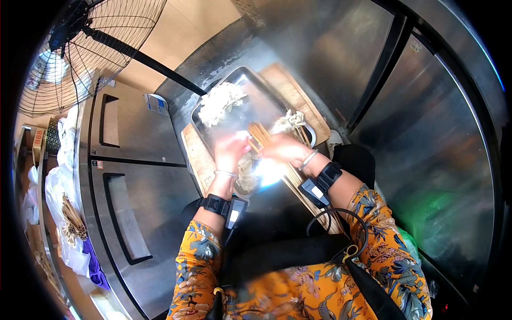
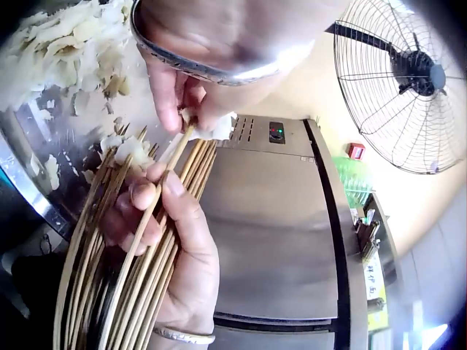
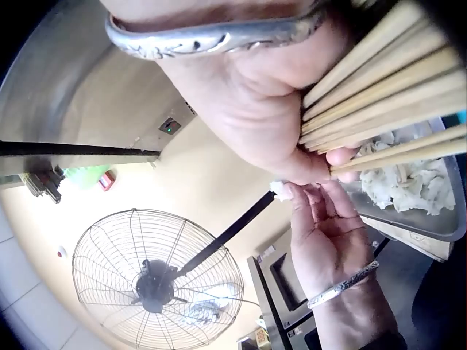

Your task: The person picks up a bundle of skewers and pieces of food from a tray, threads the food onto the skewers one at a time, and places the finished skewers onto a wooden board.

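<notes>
Both hands meet above the near side of a metal tray (image 1: 269, 98). The right hand (image 1: 285, 149) grips a bundle of thin wooden skewers (image 2: 157, 266), its thumb and fingers pinching one skewer that stands out from the rest. With fingertips together, the left hand (image 2: 226, 44) pinches a small pale piece (image 2: 221, 129) at that skewer's tip. In the right wrist view the left hand (image 3: 332, 248) faces the right hand (image 3: 255, 102), the pale piece (image 3: 280, 191) at its fingertips. Pale pieces also cling to other skewer tips in the left wrist view.
A heap of pale pieces (image 1: 221, 104) lies at the tray's far left, with a smaller clump (image 1: 288, 121) at its right. Wooden boards (image 1: 304, 98) lie beneath the tray. A wire fan (image 1: 96, 50) stands at upper left; steel cabinets (image 1: 144, 213) flank the work area.
</notes>
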Demonstrator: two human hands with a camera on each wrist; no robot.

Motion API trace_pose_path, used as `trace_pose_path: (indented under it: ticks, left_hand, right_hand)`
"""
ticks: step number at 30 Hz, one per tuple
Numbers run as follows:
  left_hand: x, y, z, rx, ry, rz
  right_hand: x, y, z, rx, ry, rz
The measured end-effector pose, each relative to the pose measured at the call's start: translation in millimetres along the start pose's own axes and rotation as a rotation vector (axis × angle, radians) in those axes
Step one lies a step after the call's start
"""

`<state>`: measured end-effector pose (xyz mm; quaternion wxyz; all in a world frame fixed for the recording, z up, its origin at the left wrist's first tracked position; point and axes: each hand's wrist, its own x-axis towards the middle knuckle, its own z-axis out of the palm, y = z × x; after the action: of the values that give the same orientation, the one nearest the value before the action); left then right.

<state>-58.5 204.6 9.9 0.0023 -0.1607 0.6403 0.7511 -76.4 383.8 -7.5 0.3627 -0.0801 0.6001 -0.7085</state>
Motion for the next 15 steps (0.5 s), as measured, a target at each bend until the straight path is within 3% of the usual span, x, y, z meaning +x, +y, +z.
trace_pose_path:
  ticks: [4,6,8,11,15]
  left_hand:
    - [7,-2,-5,0.061,0.027,0.071]
    - [30,-13,-23,0.667,-0.021,0.360]
    - [38,-22,-29,0.770,-0.026,0.433]
    - [20,-7,-7,0.313,0.023,0.262]
    - [19,-4,-7,0.206,0.041,0.113]
  right_hand:
    - [-2,-3,1,-0.032,-0.004,-0.004]
    - [-4,-6,3,-0.019,-0.015,0.000]
    - [-8,-10,3,0.013,-0.027,0.014]
    - [-7,-9,1,0.032,-0.045,0.003]
    - [-6,-6,1,0.029,-0.044,0.002]
